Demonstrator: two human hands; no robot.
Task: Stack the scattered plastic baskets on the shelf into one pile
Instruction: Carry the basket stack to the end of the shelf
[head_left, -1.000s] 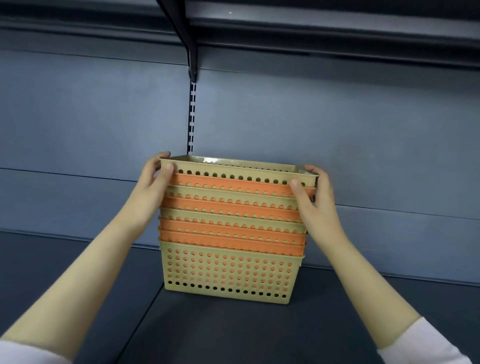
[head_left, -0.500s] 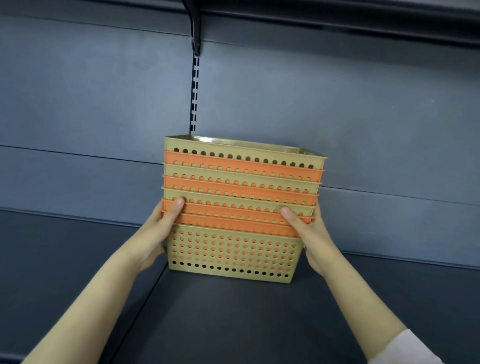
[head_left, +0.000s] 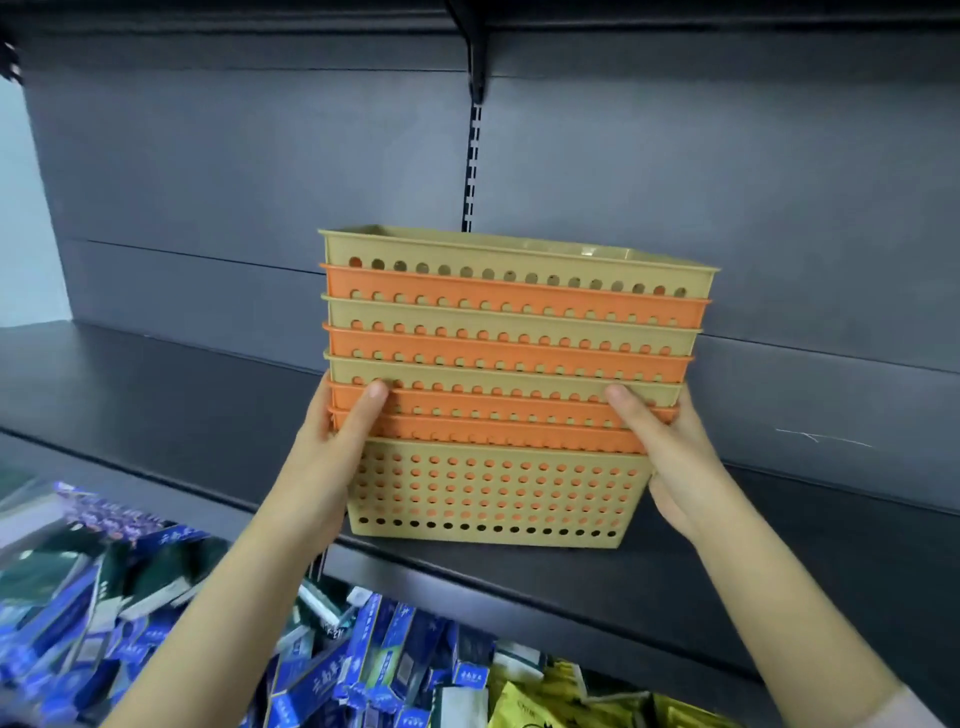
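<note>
The basket stack (head_left: 498, 395) stood on the shelf (head_left: 156, 395), long axis running left to right. The left hand (head_left: 332, 457) and right hand (head_left: 670, 457) clasped its opposite ends, equally near, thumbs pressed on the lower rims.

hands (head_left: 332, 467) slid from top rim to lower rims; basket stack (head_left: 498, 395) now near shelf front edge.

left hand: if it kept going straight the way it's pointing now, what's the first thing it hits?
The left hand points up and forward, already pressed against the left end of the basket stack. Sliding on past that end, it would probably meet the shelf's back panel next; depth is unclear from this one view.
</note>
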